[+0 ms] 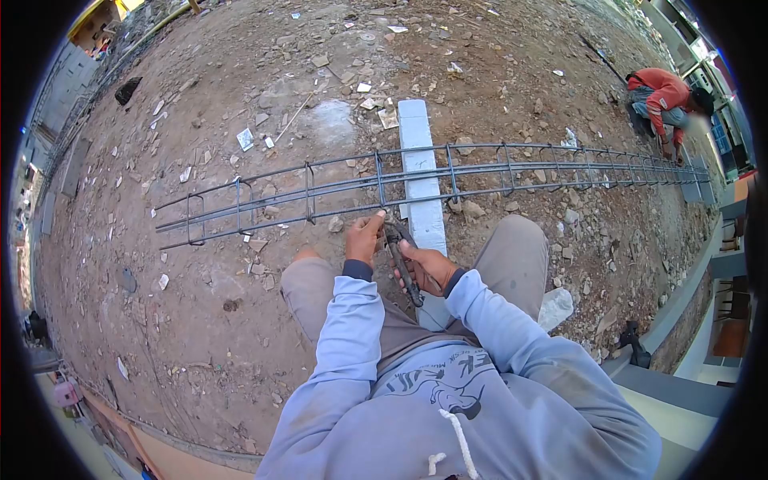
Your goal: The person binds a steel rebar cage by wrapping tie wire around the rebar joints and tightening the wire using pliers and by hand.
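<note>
A long rebar cage [344,188] of thin steel bars and square stirrups stretches across the view in front of me. It rests on a pale blue-white block [425,220] that runs back between my knees. My right hand [430,268] is closed around the handles of dark pliers [402,260], their head pointing up toward the lower bar. Just left of the pliers' head, my left hand [366,238] has thumb and forefinger pinched together close below that bar. Whatever those fingers hold is too small to make out.
At the far right, another person [662,100] in a red top crouches at the cage's other end, where a grey block [694,186] lies under it. Rubble and tile shards litter the dirt ground [240,320]. A white stone [556,309] lies beside my right knee.
</note>
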A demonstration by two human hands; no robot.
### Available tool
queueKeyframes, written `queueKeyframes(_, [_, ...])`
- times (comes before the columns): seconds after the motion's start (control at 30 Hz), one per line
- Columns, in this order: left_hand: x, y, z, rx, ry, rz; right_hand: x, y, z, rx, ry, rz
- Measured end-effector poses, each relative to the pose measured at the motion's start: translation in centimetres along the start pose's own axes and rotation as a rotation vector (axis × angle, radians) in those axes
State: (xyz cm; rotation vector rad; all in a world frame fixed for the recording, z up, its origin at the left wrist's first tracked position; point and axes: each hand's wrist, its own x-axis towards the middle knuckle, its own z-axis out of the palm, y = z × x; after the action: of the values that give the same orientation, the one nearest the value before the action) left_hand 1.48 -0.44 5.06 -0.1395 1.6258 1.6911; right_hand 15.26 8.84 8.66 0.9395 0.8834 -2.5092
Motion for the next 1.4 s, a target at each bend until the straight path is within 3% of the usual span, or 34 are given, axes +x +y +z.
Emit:
queueKeyframes(0.07, [-1.2,0.3,1.1,-0.1,-0.04,-0.168,0.3,0.5,-0.8,0.055,-0.102,0.005])
queueKeyframes(0.17, [0.0,-1.6,2.2,-0.486,-0.278,-0.216,0.7,1.2,-1.3,0.11,-0.173,0.015])
queueKeyframes(0.27, [0.4,-2.2,3.0,-0.665,-0.281,-0.259,0.7,1.1,-1.7,0.018,-0.133,0.043])
queueKeyframes(0.3, [0.9,-2.9,2.8,-0.638,-0.295,-0.231,0.7,1.0,-1.9,-0.034,-0.109,0.054])
queueKeyframes(0.37, [2.3,-4.5,2.6,-0.582,-0.33,-0.169,0.3,0.5,-1.6,-0.471,0.119,0.087])
queueKeyframes(0.4, [2.0,-4.3,3.2,-0.504,-0.249,-0.141,0.0,0.1,-1.3,-0.69,0.235,0.1])
queueKeyframes(0.5, [1.6,-3.9,4.8,-0.24,-0.065,-0.132,-2.5,0.4,-0.1,-1.169,0.563,-0.15])
queueKeyframes(0.53, [1.3,-3.3,5.6,-0.212,0.031,-0.139,-3.9,-0.5,1.5,-1.213,0.589,-0.078])
queueKeyframes(0.63, [2.3,-3.8,6.6,-0.241,0.159,-0.165,-3.0,1.3,-0.1,-1.43,0.645,-0.159])
queueKeyframes(0.73, [1.9,-3.6,6.9,-0.077,0.182,-0.135,-2.2,1.8,-0.3,-1.439,0.71,-0.091])
queueKeyframes(0.83, [2.1,-4.1,6.2,0.044,0.273,-0.042,-2.5,1.0,-0.2,-0.958,0.423,0.096])
queueKeyframes(0.93, [0.0,-3.0,4.9,-0.185,0.048,-0.118,-2.4,1.3,-2.0,-0.136,0.073,0.142])
queueKeyframes(1.03, [-0.5,-3.4,3.8,-0.55,-0.215,-0.307,-2.5,1.6,-2.7,0.093,-0.149,0.167])
queueKeyframes(1.07, [-0.5,-3.6,4.1,-0.607,-0.24,-0.286,-2.4,1.9,-2.9,0.112,-0.185,0.156])
queueKeyframes(1.17, [0.0,-4.1,4.2,-0.831,-0.29,-0.281,-2.9,1.1,-1.7,-0.016,-0.084,0.167])
queueKeyframes(1.2, [0.4,-4.4,3.9,-0.894,-0.366,-0.299,-3.4,0.7,-0.8,-0.202,0.043,0.16])
queueKeyframes(1.27, [0.7,-3.9,3.8,-0.737,-0.303,-0.297,-4.2,-0.5,0.5,-0.581,0.299,0.134])
queueKeyframes(1.37, [0.5,-3.9,4.6,-0.523,-0.16,-0.307,-4.2,-0.8,0.0,-1.375,0.556,-0.155])
queueKeyframes(1.4, [0.6,-3.7,5.0,-0.449,-0.108,-0.306,-5.3,-1.8,1.7,-1.479,0.5,-0.061])
